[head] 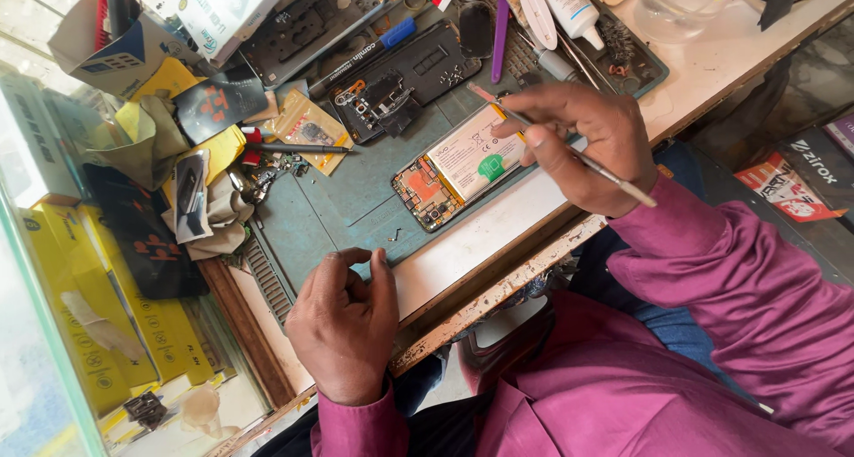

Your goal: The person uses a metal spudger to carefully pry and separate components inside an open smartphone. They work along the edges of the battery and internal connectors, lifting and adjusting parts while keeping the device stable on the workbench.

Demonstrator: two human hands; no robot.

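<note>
Head view. An open phone with its back off, lying flat on the grey-green work mat, near the middle of the bench. Battery and small orange board showing inside.

Right hand just over the right end of the phone, fingers pinched tight round a thin metal tool. Tool tip pointing up and left, above the top edge of the phone; whether touching it, cannot tell.

Left hand low on the near edge of the mat, well apart from the phone. Fingers curled in, thumb and first finger pressed close as if on something tiny; too small to tell what. A little dark bit, maybe a screw, on the mat between this hand and the phone.

Further back: another dark phone shell, a blue-capped marker, a white bottle, yellow packets on the left.

Step in hand, by the look of it: poking or prying inside the open phone. Next move likely calling for a slow, gentle touch with the tip, and the phone kept from sliding.
</note>
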